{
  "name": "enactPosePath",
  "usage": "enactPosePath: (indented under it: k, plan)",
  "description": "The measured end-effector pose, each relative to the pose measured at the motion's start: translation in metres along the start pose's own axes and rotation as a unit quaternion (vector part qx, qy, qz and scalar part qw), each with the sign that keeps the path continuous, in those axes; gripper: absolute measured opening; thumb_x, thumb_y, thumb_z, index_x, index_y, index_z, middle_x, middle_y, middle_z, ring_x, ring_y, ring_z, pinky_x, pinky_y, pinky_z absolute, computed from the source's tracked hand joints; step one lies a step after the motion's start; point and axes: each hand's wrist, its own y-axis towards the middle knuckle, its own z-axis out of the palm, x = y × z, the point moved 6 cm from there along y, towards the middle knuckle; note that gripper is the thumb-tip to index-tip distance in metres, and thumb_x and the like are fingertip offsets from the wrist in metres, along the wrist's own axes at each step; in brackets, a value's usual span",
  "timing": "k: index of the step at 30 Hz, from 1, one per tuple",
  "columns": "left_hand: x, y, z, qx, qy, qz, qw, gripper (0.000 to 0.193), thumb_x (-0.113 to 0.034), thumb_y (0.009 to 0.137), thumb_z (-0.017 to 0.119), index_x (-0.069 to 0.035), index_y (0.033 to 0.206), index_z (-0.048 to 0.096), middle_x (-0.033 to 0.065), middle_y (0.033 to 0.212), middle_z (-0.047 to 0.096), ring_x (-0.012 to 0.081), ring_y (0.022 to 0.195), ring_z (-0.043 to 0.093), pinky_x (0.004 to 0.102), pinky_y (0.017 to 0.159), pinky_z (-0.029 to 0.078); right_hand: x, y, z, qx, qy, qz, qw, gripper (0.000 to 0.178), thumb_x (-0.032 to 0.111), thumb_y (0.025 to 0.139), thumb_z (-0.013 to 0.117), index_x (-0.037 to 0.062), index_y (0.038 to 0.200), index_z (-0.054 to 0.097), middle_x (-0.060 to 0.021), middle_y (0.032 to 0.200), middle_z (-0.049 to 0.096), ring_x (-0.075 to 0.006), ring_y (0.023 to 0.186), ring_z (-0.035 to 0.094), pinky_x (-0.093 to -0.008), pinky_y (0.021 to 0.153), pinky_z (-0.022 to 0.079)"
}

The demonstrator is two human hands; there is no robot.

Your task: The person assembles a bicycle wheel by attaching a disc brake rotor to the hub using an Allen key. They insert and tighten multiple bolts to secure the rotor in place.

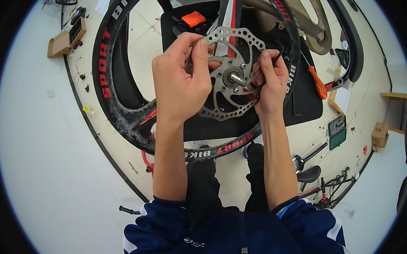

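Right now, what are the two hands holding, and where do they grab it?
The left hand pinches the top edge of the brake disc on the bicycle wheel. The right hand grips a black hex key by its bent part.

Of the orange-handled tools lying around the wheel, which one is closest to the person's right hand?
The orange-handled screwdriver, lying on the black mat just right of the right hand. The orange tool lies farther off, beyond the wheel's top.
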Motion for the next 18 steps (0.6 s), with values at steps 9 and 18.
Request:
enactPosePath:
  k: [9,18]
  plan:
    - [0.0004,0.0002,-0.0005,-0.028,-0.004,0.015,1.0,0.014,-0.004,0.095,0.053,0.007,0.092,0.06,0.0116,0.075,0.069,0.018,0.07,0.073,0.0229,0.057,0.053,0.0007,0.0,0.0004,0.003,0.0,0.014,1.0,0.017,0.025,0.099,0.058,0.0116,0.089,0.055,0.0066,0.068,0.046,-0.0017,0.055,0.037,-0.0177,0.052,0.028]
    - [0.0002,0.0005,-0.0013,-0.006,-0.011,0.022,1.0,0.018,-0.008,0.097,0.053,0.008,0.092,0.06,0.0071,0.076,0.064,0.0129,0.068,0.069,0.0222,0.063,0.054,-0.0002,0.0014,-0.0005,0.009,0.005,0.009,1.0,0.017,0.025,0.098,0.06,0.0106,0.09,0.056,0.0062,0.07,0.048,-0.0015,0.056,0.038,-0.0174,0.054,0.03]
